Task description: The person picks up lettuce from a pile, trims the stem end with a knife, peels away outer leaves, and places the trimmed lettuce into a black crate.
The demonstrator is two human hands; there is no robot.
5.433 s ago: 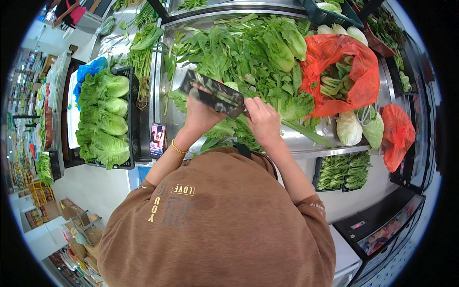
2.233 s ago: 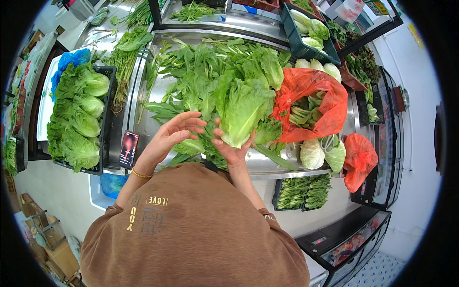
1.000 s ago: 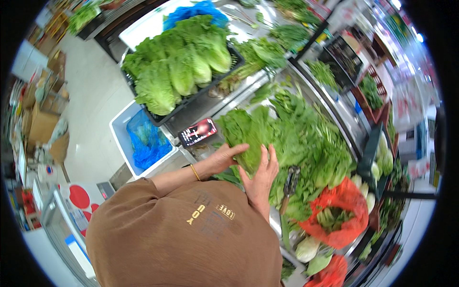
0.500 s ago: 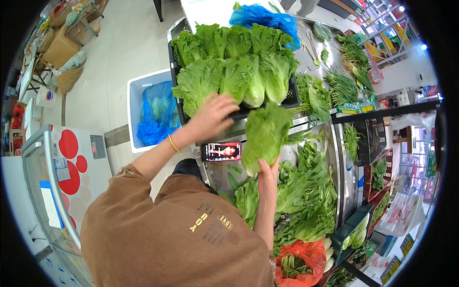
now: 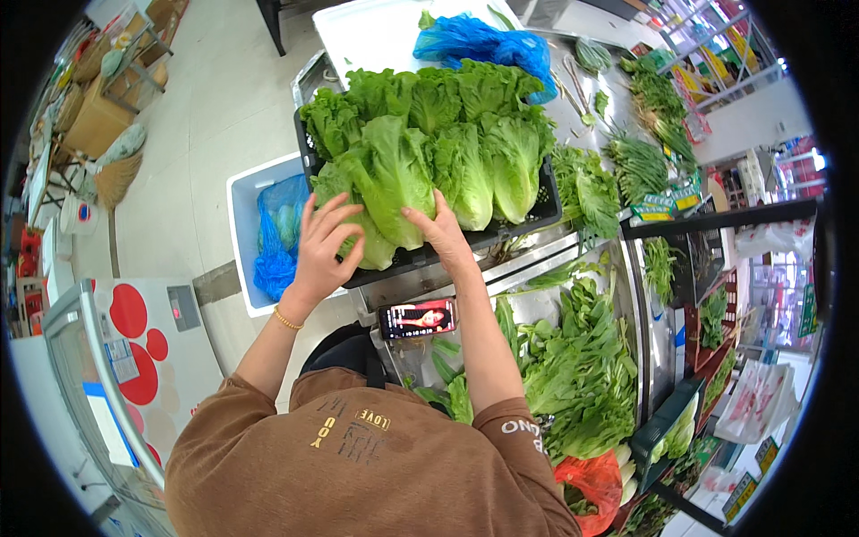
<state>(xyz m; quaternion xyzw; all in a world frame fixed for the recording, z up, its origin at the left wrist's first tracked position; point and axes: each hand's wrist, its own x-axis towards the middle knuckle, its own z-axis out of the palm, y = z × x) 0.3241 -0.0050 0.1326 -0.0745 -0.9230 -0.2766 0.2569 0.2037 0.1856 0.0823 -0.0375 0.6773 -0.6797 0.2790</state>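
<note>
A black plastic crate holds two rows of green romaine lettuce heads. Lying among the front row is one head of romaine lettuce, its pale stem end toward me. My right hand grips this head on its right side near the base, thumb on top and the other fingers partly hidden. At the left end of the row, my left hand has its fingers spread over another lettuce head, touching or just above its leaves; it holds nothing.
A lit phone lies on the metal counter below the crate. Loose leafy greens pile up to the right, with a red plastic bag nearer me. A white foam box with a blue bag stands at left. Another blue bag sits behind the crate.
My right hand has carried the lettuce head from above the counter up and left into the crate's front row. My left hand has shifted left and down, fingers now spread.
</note>
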